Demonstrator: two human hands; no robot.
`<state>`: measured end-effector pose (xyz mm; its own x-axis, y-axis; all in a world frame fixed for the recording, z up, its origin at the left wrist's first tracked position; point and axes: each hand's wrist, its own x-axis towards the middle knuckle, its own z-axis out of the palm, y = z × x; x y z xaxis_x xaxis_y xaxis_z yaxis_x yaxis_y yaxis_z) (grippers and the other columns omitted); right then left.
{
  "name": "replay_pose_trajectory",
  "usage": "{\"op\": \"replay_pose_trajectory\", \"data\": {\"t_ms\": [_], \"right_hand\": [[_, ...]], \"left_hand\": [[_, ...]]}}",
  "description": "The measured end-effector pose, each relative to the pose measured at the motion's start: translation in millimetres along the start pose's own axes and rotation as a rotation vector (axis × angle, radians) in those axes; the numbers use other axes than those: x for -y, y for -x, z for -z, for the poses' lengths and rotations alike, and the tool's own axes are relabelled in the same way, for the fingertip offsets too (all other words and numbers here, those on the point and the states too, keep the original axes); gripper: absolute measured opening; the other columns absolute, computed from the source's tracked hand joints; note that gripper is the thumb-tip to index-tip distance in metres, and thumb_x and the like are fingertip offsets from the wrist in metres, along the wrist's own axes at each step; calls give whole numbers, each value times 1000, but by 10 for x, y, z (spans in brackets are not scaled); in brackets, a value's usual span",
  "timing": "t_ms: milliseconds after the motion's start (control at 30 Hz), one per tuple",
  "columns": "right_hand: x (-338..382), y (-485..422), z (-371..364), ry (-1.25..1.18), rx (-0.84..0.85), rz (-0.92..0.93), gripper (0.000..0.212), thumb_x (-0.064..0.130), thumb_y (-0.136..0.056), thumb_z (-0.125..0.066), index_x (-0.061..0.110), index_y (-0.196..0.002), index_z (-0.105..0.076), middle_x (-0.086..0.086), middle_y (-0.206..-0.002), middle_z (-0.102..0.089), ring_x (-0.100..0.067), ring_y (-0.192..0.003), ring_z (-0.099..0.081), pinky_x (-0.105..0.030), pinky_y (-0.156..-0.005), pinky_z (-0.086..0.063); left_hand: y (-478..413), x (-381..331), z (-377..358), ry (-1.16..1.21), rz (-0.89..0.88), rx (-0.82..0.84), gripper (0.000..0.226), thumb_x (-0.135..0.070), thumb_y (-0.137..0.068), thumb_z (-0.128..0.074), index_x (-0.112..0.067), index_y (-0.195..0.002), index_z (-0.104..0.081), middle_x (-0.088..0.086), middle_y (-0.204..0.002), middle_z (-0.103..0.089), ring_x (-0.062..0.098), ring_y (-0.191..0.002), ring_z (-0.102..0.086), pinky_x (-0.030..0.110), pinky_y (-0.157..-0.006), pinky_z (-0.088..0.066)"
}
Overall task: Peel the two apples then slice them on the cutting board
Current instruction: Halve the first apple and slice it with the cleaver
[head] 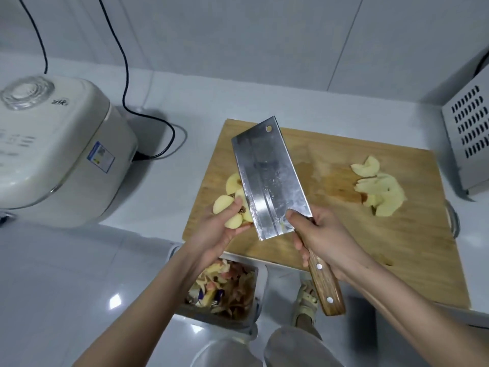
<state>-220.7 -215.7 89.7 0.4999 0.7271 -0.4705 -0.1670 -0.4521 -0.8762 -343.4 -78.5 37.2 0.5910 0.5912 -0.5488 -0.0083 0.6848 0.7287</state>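
Note:
My left hand (221,229) holds a peeled apple piece (229,211) with its brown core showing, over the left edge of the wooden cutting board (383,229). My right hand (321,234) grips the wooden handle of a steel cleaver (267,176); the wide blade points away from me and its edge meets the apple piece. Another pale apple piece (232,182) lies on the board, partly hidden behind the blade. A heap of thin apple slices (378,189) lies on the right side of the board.
A white rice cooker (53,152) with a black cord stands on the counter at left. A grey vented appliance (468,133) stands at the right edge. On the floor below the counter edge, a bin (225,290) holds apple peels.

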Motion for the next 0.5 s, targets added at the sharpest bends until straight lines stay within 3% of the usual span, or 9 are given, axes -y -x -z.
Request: {"op": "replay_pose_trajectory", "data": {"t_ms": [233,400,500], "right_hand": [[-4,107,-277,29,-37,-20,19,22,-96,-51,3,-96,-55,-2,-42,-49,-12,-29,-39,-21,-33,-37],[-3,153,-386,7,-98,7,14,21,-96,-50,11,-89,-56,-4,-43,-50,-12,-29,-40,-20,-35,-38],[28,164,-360,43,-62,2,16,21,-97,-50,8,-92,-57,-3,-43,-50,-12,-30,-40,-21,-35,-39]], "left_hand": [[14,-97,203,-133,-13,61,7,-10,-87,-62,-11,-94,-61,-2,-76,-70,8,-70,-69,27,-59,-57],[33,-7,88,-8,-31,-37,11,-13,-88,-64,-7,-96,-61,3,-78,-67,13,-68,-65,24,-55,-54],[52,-37,70,-94,-9,19,13,-14,-85,-66,-10,-96,-61,1,-78,-66,10,-68,-64,25,-58,-54]]}}
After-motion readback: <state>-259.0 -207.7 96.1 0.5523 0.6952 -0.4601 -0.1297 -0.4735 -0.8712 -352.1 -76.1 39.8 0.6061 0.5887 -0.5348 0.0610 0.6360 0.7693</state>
